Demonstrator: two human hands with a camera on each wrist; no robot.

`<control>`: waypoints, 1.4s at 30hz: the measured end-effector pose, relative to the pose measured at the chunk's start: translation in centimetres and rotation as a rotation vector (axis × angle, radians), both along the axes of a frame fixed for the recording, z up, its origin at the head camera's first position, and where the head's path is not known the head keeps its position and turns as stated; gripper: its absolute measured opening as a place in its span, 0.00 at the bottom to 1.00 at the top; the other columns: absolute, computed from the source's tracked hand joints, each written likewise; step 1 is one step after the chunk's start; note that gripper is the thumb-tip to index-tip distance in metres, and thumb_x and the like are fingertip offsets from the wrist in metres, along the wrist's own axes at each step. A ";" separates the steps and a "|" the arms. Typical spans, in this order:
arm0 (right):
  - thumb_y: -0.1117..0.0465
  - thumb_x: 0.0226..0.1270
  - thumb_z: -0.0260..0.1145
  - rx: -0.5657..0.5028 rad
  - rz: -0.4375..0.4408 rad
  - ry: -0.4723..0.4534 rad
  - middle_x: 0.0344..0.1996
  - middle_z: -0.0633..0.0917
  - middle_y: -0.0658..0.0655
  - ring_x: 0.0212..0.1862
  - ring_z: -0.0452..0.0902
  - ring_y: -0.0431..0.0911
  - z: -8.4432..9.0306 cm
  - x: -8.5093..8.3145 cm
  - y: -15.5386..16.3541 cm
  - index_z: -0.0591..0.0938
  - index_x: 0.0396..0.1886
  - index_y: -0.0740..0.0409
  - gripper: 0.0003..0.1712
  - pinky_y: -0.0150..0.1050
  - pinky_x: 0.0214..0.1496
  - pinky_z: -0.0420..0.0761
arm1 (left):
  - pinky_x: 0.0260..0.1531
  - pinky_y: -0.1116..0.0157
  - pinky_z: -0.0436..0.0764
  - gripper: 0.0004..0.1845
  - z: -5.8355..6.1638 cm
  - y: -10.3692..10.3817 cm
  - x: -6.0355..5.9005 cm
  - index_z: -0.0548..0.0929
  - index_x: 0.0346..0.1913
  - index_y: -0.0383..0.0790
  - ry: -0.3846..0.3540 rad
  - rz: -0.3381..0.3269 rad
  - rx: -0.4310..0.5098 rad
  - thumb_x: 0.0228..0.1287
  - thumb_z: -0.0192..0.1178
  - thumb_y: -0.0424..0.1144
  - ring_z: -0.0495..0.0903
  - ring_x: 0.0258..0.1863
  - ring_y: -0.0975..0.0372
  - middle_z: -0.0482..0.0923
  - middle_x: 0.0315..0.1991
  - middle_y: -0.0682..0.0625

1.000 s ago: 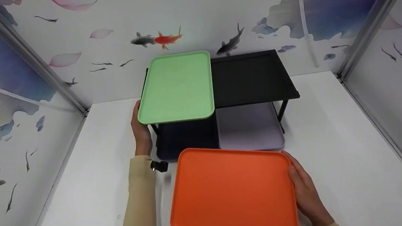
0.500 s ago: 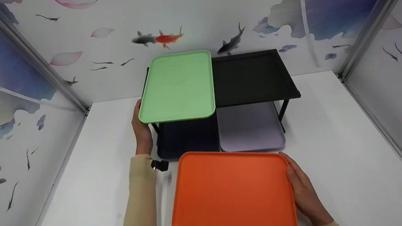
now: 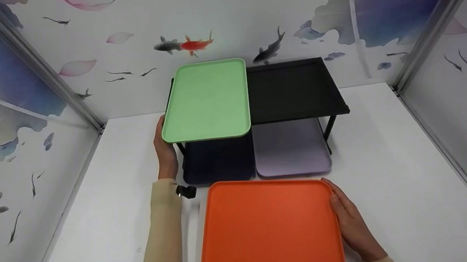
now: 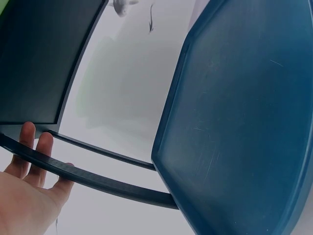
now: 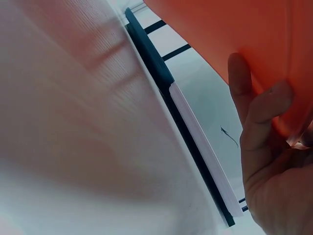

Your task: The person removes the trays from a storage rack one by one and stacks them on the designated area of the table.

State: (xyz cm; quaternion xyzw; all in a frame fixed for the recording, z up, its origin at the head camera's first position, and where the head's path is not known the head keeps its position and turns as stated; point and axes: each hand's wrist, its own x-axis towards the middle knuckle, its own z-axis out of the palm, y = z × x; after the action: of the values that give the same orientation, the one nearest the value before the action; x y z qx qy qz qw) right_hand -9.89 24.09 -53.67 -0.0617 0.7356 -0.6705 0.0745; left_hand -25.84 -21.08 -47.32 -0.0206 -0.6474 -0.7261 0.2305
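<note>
My right hand (image 3: 353, 223) grips an orange tray (image 3: 276, 231) by its right edge. In the right wrist view bent fingers (image 5: 257, 132) lie against the tray's underside. At the left end of a black two-tier rack (image 3: 292, 90), my left hand (image 3: 165, 155) touches a leg bar. The left wrist view has that bar (image 4: 112, 185) crossing in front of nearly straight fingers (image 4: 44, 147); the thumb is hidden. A green tray (image 3: 209, 101) lies on the rack's top left. Below are a dark navy tray (image 3: 219, 158) and a lavender tray (image 3: 293, 151).
The rack stands on a white table (image 3: 401, 165) close to the back wall (image 3: 232, 17), which is printed with fish and petals. Metal-framed side walls bound the table on the left and right.
The orange tray has slid slightly toward me, carried by my right hand, baring more of the lavender tray's front edge. The left hand stays at the rack.
</note>
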 end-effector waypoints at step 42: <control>0.46 0.86 0.45 0.022 0.047 -0.140 0.75 0.67 0.62 0.66 0.72 0.39 -0.5 -0.3 -0.3 0.55 0.83 0.48 0.33 0.30 0.62 0.73 | 0.66 0.62 0.68 0.25 -1.1 -0.2 -0.6 0.74 0.71 0.45 0.031 0.036 -0.018 0.86 0.35 0.51 0.74 0.61 0.62 0.77 0.62 0.52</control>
State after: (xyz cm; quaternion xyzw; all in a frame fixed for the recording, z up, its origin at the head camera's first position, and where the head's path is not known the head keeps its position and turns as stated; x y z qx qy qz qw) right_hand -10.15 23.83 -54.12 -0.0310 0.7344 -0.6630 0.1419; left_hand -26.49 -21.23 -48.46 -0.0223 -0.6505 -0.7156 0.2533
